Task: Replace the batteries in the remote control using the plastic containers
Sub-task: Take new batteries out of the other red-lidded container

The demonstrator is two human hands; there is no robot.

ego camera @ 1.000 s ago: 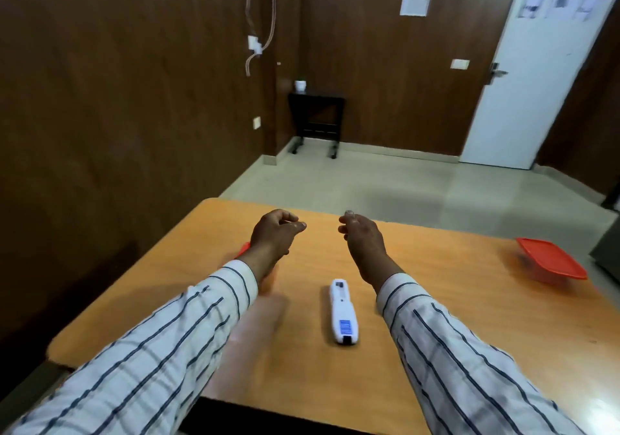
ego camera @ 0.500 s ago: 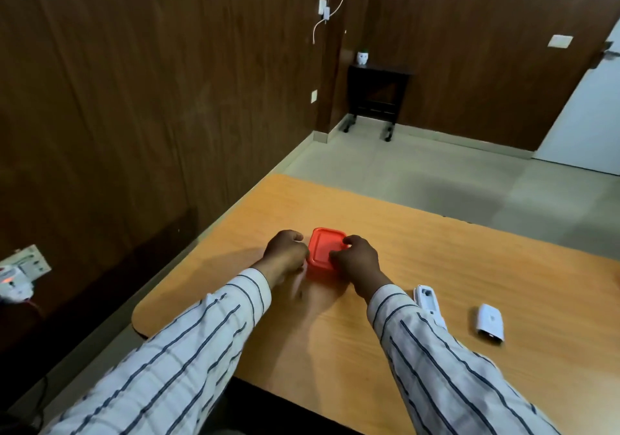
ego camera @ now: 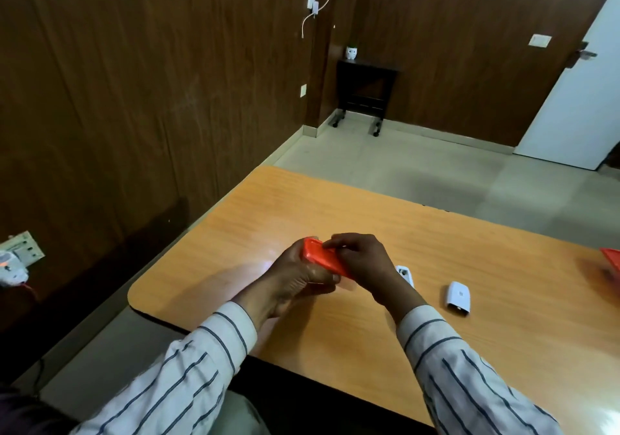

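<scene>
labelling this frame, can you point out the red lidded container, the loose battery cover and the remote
red lidded container [ego camera: 323, 257], head view, on its red lid between the hands
battery cover [ego camera: 459, 297], head view, middle of its white shell
remote [ego camera: 404, 273], head view, the white end showing past the right wrist

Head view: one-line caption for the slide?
Both hands, left and right, lift a red-lidded container above the table; battery cover lies nearby.

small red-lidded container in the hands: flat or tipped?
Tipped. The small clear plastic container with the red lid is off the orange wooden table, its lid slanting, held between left hand and right hand.
</scene>
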